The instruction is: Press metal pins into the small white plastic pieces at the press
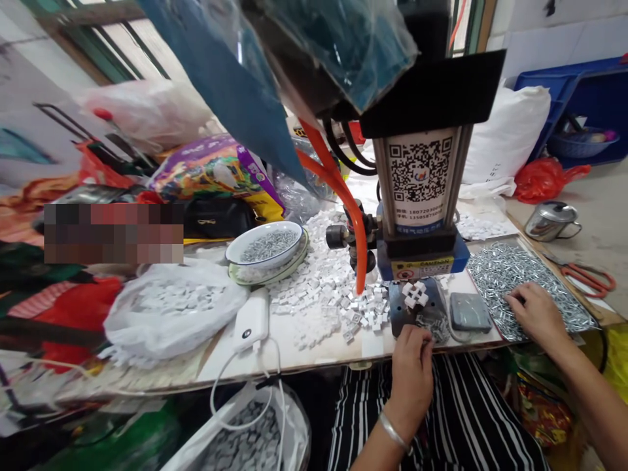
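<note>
My left hand point(413, 360), a metal bangle on its wrist, is at the front edge of a small press point(417, 183). Its fingers are pressed together beside some metal pins point(432, 326) on the dark press base point(402, 317); what they hold, if anything, is hidden. A white cross-shaped plastic piece point(415, 294) sits on that base under the press head. My right hand point(537, 317) rests at a tray of loose metal pins point(510, 268), its fingertips curled together among them. Whether a pin is between those fingers is not visible. A grey block point(470, 312) lies between the hands.
White plastic pieces point(328, 294) are heaped left of the press, near a bowl of pins point(267, 245) and a cabled power bank point(252, 320). An orange hose point(360, 248) hangs at the press. Scissors point(589, 275) and a metal mug point(552, 219) lie right.
</note>
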Demonstrator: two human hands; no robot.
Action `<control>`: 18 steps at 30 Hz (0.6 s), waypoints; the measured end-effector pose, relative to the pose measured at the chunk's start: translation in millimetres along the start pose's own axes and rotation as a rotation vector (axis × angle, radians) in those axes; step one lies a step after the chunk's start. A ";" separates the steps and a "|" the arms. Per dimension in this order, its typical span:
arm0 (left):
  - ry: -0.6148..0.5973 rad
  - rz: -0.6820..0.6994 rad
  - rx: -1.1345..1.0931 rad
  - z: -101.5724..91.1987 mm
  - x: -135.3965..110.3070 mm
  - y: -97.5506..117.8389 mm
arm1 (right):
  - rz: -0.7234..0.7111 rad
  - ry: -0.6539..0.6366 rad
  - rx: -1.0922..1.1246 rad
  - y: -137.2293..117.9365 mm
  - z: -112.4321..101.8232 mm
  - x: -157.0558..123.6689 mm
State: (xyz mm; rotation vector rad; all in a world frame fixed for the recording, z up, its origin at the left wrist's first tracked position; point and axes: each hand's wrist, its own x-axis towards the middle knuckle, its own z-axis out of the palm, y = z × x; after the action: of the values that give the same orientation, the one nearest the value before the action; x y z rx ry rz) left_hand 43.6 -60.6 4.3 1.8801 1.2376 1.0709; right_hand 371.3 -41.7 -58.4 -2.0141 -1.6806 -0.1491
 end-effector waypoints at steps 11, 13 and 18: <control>0.067 -0.079 -0.031 -4.5 8.3 -3.4 | 0.082 0.073 0.106 0.7 -15.0 -3.2; 0.068 -0.049 0.009 -4.3 10.2 -4.1 | 0.161 0.081 0.116 -1.3 -18.9 -4.3; 0.013 0.030 0.098 -6.1 9.5 5.2 | 0.331 0.062 0.270 -10.2 -30.2 -5.7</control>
State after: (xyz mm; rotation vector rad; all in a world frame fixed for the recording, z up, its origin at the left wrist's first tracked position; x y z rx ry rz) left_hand 42.5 -53.2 14.2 1.9739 1.2941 1.0570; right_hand 367.3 -59.1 -31.3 -2.0211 -1.2330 0.1234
